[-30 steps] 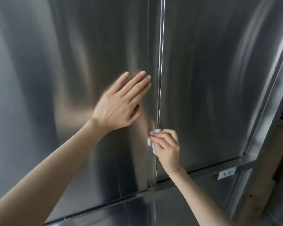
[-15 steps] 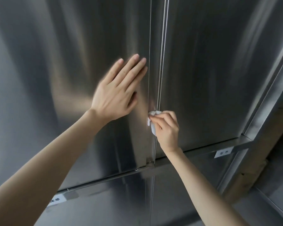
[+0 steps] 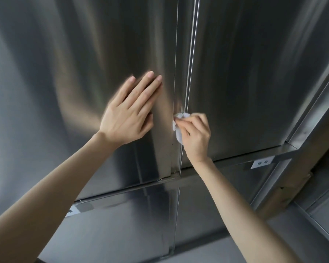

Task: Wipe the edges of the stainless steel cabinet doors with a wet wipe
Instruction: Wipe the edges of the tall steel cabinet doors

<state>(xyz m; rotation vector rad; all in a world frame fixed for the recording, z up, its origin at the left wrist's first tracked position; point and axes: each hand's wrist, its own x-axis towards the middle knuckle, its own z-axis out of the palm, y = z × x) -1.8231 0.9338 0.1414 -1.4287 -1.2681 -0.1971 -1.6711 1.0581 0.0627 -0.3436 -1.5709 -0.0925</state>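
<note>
Two upper stainless steel cabinet doors fill the view, the left door (image 3: 74,76) and the right door (image 3: 251,78), meeting at a vertical seam (image 3: 188,76). My left hand (image 3: 130,112) lies flat on the left door with straight fingers pointing up and right. My right hand (image 3: 197,136) pinches a crumpled white wet wipe (image 3: 179,128) and holds it against the seam, low on the doors. Most of the wipe is hidden behind my fingers.
A horizontal steel rail (image 3: 207,173) runs under the upper doors, with lower doors (image 3: 122,224) beneath. White labels sit on the rail at the right (image 3: 262,162) and lower left (image 3: 72,211). A steel frame (image 3: 315,114) borders the cabinet on the right.
My right hand with the wipe has slid up the seam, away from the rail. My left hand has shifted up and a little left on the left door. The view has tilted upward.
</note>
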